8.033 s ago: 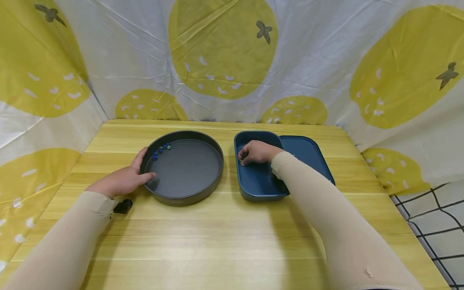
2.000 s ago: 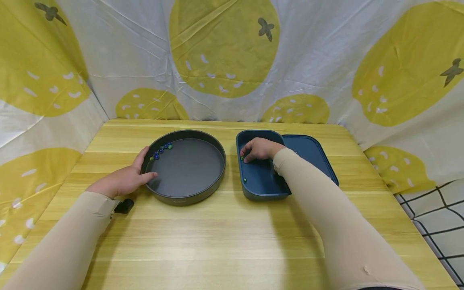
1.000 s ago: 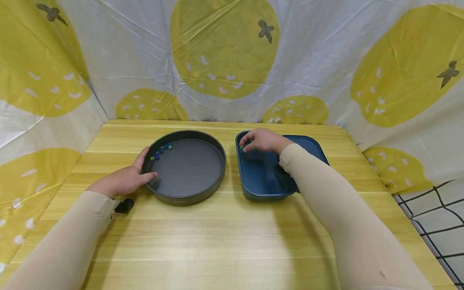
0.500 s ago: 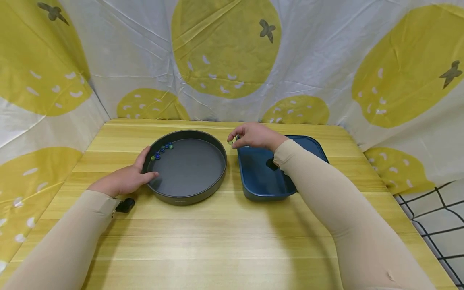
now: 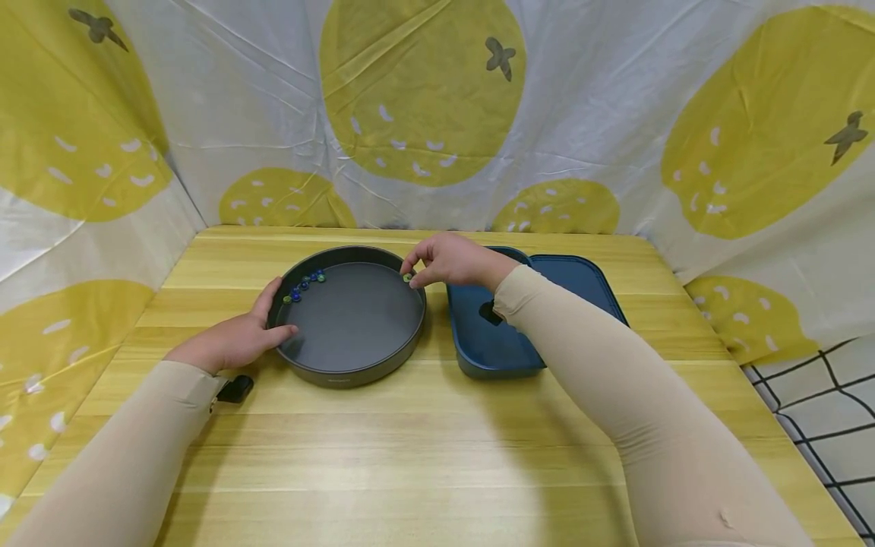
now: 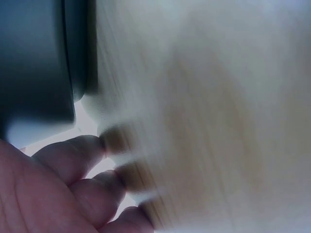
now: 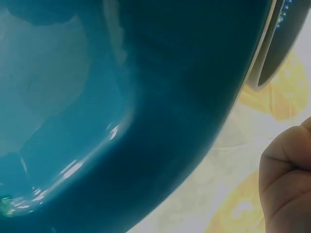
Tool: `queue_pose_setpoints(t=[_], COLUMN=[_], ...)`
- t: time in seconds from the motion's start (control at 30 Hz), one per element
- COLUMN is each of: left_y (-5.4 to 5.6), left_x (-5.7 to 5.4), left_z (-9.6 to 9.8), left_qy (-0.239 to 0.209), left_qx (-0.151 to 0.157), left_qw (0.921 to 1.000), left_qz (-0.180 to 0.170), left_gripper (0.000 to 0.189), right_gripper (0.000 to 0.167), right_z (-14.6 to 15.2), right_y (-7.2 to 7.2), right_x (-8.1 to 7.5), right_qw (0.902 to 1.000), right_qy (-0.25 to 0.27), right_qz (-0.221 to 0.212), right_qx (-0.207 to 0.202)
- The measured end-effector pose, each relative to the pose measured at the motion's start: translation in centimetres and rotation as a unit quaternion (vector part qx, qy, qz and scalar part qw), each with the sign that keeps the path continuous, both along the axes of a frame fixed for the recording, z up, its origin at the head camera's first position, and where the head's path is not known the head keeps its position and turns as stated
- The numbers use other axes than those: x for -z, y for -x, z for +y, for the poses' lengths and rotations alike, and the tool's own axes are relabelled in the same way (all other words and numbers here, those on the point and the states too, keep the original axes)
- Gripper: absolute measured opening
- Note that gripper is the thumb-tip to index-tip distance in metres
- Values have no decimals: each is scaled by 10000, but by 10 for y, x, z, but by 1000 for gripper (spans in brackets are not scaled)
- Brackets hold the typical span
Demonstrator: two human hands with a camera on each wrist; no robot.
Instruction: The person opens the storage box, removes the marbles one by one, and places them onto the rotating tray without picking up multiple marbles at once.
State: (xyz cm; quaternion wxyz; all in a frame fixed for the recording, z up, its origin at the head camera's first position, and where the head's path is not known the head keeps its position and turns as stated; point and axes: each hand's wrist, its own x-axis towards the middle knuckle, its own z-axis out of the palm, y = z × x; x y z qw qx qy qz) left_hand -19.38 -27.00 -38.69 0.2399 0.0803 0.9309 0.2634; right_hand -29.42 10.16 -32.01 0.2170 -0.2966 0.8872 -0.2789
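Observation:
My right hand (image 5: 454,262) pinches a yellow-green marble (image 5: 407,278) between thumb and fingertips, over the right rim of a round dark grey pan (image 5: 355,311). Several blue and green marbles (image 5: 304,286) lie along the pan's left inner wall. My left hand (image 5: 235,330) holds the pan's left side, thumb over the rim and fingers outside; in the left wrist view, its fingers (image 6: 97,194) reach down to the table. A deep blue rectangular tray (image 5: 488,334) sits under my right wrist. Inside it, the right wrist view shows a green marble (image 7: 7,206).
A flat blue lid or shallow tray (image 5: 577,281) lies right of the deep tray, partly hidden by my sleeve. Both stand on a wooden table (image 5: 355,456). A patterned cloth (image 5: 424,91) hangs behind, and black wire grid (image 5: 820,410) shows at the right.
My right hand has lifted a marble out of the blue tray and carried it left to the pan's rim. Since the earliest frame, another green marble lies in the pan. My left hand stays put.

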Motion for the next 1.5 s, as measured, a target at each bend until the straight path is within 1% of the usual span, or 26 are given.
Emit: queue_pose_setpoints(t=[0.2, 0.27, 0.4, 0.53, 0.63, 0.73, 0.87, 1.0, 1.07, 1.13, 1.23, 1.33, 1.4, 1.5], left_y=[0, 0, 0, 2, 2, 2, 1, 1, 1, 1, 1, 2, 2, 1], left_x=[0, 0, 1, 2, 2, 1, 0, 0, 0, 0, 0, 0, 0, 1], left_z=[0, 0, 0, -1, -1, -1, -1, -1, -1, -1, -1, -2, -1, -1], left_qy=[-163, -168, -158, -135, -106, -67, -44, -58, -72, -65, -67, -71, -81, -96], left_qx=[-101, -107, -118, -67, -31, -17, -22, -12, -22, -27, -33, -41, -50, -49], left_qw=[9997, 9997, 9997, 9998, 9999, 10000, 10000, 10000, 10000, 10000, 10000, 10000, 9999, 9999], left_qz=[-155, -148, -139, -90, -58, -25, -4, 10, 5, 3, -18, -37, -53, -71], left_gripper=[107, 107, 108, 108, 108, 108, 108, 108, 108, 108, 108, 108, 108, 108], right_gripper=[26, 26, 31, 35, 36, 35, 37, 40, 41, 42, 45, 46, 47, 46], right_z=[-6, -7, -8, 3, 22, 45, 71, 87, 91, 94, 96, 98, 98, 96], right_y=[-3, -3, -3, -1, 4, 12, 19, 22, 21, 21, 18, 16, 15, 15], right_x=[0, 0, 1, 0, 1, 6, 13, 18, 17, 17, 16, 18, 20, 23], right_qw=[9999, 9999, 9998, 9996, 9978, 9944, 9901, 9865, 9846, 9815, 9732, 9659, 9661, 9717], right_qy=[12, 34, 38, 93, 191, 241, -98, -536, -676, -783, -1043, -1260, -1388, -1589], right_qz=[39, 31, -62, -230, -366, -451, -454, -542, -676, -909, -1325, -1604, -1559, -1172], right_qx=[-102, -132, -158, 119, 518, 922, 1321, 1451, 1464, 1495, 1562, 1594, 1517, 1298])
